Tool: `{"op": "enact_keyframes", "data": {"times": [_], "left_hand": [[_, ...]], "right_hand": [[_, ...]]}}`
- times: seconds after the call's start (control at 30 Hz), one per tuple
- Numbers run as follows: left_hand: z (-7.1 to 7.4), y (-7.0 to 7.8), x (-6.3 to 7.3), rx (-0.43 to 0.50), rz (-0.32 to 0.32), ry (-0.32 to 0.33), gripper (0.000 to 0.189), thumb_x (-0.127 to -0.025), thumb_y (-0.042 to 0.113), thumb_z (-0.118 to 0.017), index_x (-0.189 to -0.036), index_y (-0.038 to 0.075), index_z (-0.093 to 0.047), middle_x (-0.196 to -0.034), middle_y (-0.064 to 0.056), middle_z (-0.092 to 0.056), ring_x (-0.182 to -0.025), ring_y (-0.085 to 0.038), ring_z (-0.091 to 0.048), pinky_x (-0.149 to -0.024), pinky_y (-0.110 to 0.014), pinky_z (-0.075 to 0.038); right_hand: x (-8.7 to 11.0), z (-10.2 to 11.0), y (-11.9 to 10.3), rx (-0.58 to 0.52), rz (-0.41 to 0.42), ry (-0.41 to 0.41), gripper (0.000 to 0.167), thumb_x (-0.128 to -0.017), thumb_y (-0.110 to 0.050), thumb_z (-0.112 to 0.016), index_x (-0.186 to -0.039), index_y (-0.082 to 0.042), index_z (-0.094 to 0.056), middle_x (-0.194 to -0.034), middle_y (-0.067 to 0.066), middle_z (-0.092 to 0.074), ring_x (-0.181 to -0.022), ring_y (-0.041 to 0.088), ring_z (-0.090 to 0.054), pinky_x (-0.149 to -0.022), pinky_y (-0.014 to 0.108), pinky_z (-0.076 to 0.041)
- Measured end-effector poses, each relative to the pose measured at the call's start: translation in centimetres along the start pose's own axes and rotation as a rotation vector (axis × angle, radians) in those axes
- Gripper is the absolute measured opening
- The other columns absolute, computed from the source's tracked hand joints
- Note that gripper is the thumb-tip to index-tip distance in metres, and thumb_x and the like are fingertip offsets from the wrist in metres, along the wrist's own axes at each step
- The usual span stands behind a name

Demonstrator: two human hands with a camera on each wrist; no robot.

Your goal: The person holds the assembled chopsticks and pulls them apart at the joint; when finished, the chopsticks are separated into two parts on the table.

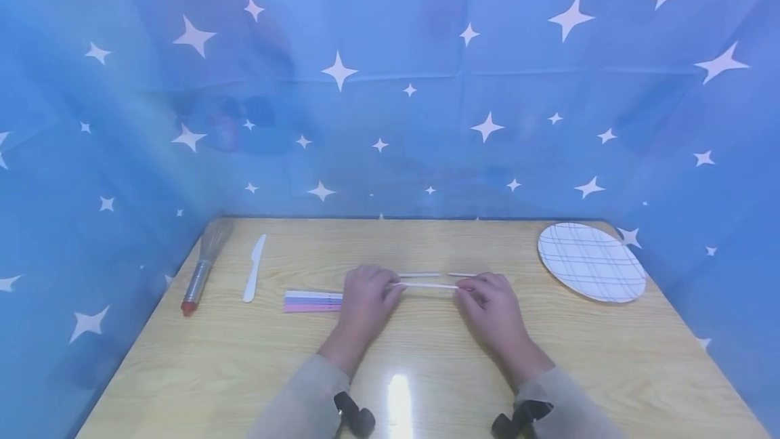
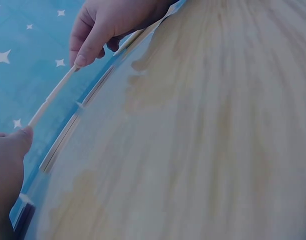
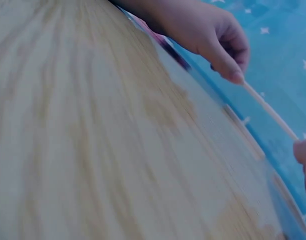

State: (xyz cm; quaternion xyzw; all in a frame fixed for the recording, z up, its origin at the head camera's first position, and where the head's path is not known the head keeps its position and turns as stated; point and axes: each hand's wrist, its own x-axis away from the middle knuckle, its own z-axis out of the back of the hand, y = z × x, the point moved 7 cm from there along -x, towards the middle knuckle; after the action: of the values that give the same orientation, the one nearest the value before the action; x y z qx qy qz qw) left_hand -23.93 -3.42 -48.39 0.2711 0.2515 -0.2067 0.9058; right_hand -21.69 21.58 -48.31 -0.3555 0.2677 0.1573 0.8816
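Note:
A thin white stick is held level between my two hands, a little above the table. My left hand pinches its left end, and my right hand pinches the other end. In the left wrist view the stick shows a slight kink or joint partway along. Two short thin pale pieces lie on the table just behind it, a left piece and a right piece. Beside my left hand is a row of thin white, purple and pink strips, its right end hidden by that hand.
At the left of the wooden table lie a whisk with a red-tipped handle and a white knife. A white plate with a line pattern lies at the back right. Blue star-patterned cloth hangs behind and at both sides.

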Motion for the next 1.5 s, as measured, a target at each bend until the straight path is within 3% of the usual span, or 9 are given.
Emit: {"op": "enact_keyframes", "data": {"times": [0.23,0.5,0.73,0.9,1.2,1.5], "left_hand": [[-1.3,1.4,-0.9,0.022,-0.01,-0.028,0.016,-0.096,0.035,-0.081,-0.1,0.02,-0.079,-0.098,0.008,-0.074,-0.095,-0.015,-0.066,-0.095,-0.04,-0.049],[-1.1,2.1,-1.8,0.033,-0.027,0.009,0.015,-0.095,0.031,-0.082,-0.098,0.017,-0.079,-0.093,0.005,-0.073,-0.09,-0.017,-0.066,-0.092,-0.042,-0.05],[-1.9,2.2,-2.3,0.038,0.021,-0.052,0.013,-0.097,0.031,-0.08,-0.101,0.019,-0.08,-0.096,0.007,-0.073,-0.094,-0.017,-0.065,-0.095,-0.042,-0.049],[-2.5,2.8,-2.3,0.054,0.0,-0.109,0.011,-0.101,0.027,-0.076,-0.11,0.022,-0.08,-0.108,0.008,-0.075,-0.107,-0.017,-0.064,-0.103,-0.045,-0.045],[-3.2,3.8,-2.1,0.064,-0.009,-0.139,0.011,-0.102,0.026,-0.075,-0.111,0.022,-0.08,-0.11,0.009,-0.074,-0.109,-0.016,-0.063,-0.106,-0.047,-0.042],[-3.5,3.7,-2.1,0.032,0.011,-0.172,0.012,-0.103,0.028,-0.074,-0.113,0.024,-0.078,-0.111,0.009,-0.073,-0.111,-0.016,-0.062,-0.107,-0.047,-0.041]], "right_hand": [[0.2,2.0,1.2,0.015,0.041,0.049,0.016,-0.085,-0.003,-0.087,-0.099,-0.01,-0.082,-0.095,0.002,-0.074,-0.092,0.021,-0.06,-0.079,0.031,-0.045],[-0.8,1.9,1.8,0.009,-0.024,0.048,0.015,-0.087,-0.009,-0.089,-0.1,-0.008,-0.082,-0.094,0.004,-0.072,-0.097,0.026,-0.062,-0.08,0.043,-0.052],[-1.3,2.0,2.0,-0.008,-0.027,0.008,0.015,-0.086,-0.007,-0.089,-0.1,-0.009,-0.084,-0.094,0.006,-0.073,-0.094,0.027,-0.062,-0.079,0.045,-0.052],[-1.1,2.2,2.2,-0.002,-0.006,-0.004,0.013,-0.086,-0.006,-0.089,-0.098,-0.01,-0.084,-0.093,0.003,-0.073,-0.092,0.024,-0.06,-0.08,0.04,-0.049],[-0.3,2.8,3.0,0.025,-0.019,-0.013,0.011,-0.088,-0.007,-0.088,-0.097,-0.012,-0.085,-0.092,0.001,-0.072,-0.092,0.022,-0.06,-0.08,0.038,-0.048],[-0.2,2.8,3.0,0.023,-0.023,-0.011,0.011,-0.089,-0.006,-0.087,-0.097,-0.012,-0.085,-0.093,0.002,-0.073,-0.096,0.023,-0.061,-0.083,0.04,-0.049]]}}
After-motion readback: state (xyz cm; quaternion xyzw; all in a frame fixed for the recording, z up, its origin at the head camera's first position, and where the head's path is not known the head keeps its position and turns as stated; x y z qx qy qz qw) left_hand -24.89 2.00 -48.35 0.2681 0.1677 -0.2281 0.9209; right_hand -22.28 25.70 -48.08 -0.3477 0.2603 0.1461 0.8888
